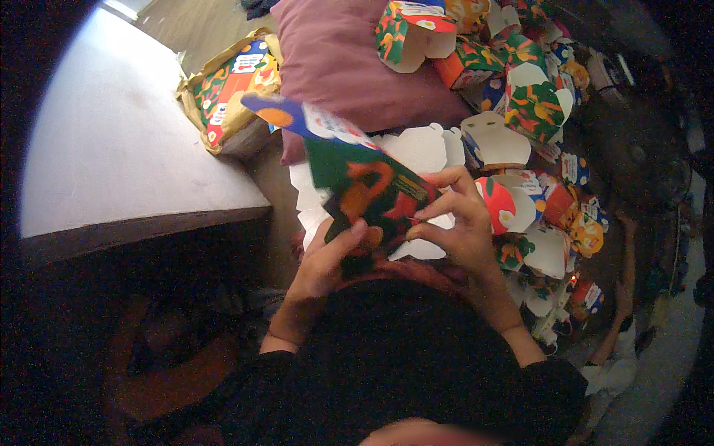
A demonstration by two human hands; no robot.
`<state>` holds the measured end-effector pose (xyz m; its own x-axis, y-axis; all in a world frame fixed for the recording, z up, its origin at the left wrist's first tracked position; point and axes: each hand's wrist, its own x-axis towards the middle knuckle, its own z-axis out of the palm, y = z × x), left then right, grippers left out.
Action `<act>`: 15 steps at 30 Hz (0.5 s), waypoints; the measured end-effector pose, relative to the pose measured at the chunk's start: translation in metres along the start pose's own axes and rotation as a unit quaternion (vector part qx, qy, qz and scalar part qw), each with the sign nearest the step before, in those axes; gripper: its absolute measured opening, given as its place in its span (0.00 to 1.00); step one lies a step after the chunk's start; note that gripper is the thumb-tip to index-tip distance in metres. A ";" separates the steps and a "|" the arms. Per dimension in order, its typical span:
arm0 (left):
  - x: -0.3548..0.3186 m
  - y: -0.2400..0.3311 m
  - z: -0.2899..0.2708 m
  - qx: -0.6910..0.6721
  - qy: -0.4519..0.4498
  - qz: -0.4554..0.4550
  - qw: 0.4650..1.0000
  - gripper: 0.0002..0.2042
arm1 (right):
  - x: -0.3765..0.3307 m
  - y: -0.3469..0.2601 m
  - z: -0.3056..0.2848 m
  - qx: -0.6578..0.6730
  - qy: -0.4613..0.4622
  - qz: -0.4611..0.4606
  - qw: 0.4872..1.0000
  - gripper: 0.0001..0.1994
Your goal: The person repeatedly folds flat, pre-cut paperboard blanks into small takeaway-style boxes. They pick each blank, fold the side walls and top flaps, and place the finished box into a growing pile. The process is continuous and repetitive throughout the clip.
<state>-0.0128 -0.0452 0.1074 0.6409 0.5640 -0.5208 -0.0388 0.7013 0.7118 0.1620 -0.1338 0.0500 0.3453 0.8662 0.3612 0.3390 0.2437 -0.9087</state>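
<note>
Head view, only one – both hands busy on one piece. Left hand (327, 256): grip clamped on the near-left side of a printed food carton (357, 167), thumb flat on the green panel, fingers mostly hidden behind it. Right hand (462, 215): thumb and forefinger drawn together on the carton's right edge, other fingers curled. The carton sits tilted between the two grips, blue end pointing up and away to the left, slightly blurred.

Just beyond and under the grip: white carton pieces (420, 147) with tabbed edges, plain side up; can't tell how many. Farther beyond: mauve cushion (349, 70). Left of it, well apart from the grip: torn brown paper wrapping (195, 97) around printed carton stock (236, 82), looks like flat blanks. Left of the grip: white slab (126, 141) with a dark side.

Right of the grip: a heap of opened-out cartons (537, 104) runs from far to near, closest one an open carton (497, 141) showing its white inside.

Progress, my read: a good batch is already shaped; the held one isn't squared up, its closure not visible. Left over: that one, probably the white pieces, plus the wrapped stock. Total count – can't tell.
</note>
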 end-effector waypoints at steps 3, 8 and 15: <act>0.013 -0.017 0.006 -0.054 -0.036 0.214 0.975 0.22 | 0.001 -0.004 0.002 0.009 0.025 0.005 1.000 0.27; 0.015 -0.024 -0.008 0.015 -0.068 0.249 0.966 0.15 | 0.008 -0.029 -0.014 -0.136 -0.055 -0.026 0.989 0.33; 0.015 -0.021 -0.009 0.157 -0.134 0.074 0.976 0.14 | 0.034 -0.029 -0.026 -0.134 -0.130 -0.152 0.971 0.14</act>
<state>-0.0089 -0.0476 0.0800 0.8257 0.4847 -0.2886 0.0632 0.4288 0.9012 0.1864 -0.1225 0.0936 -0.0277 0.8612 0.5075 0.6180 0.4138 -0.6685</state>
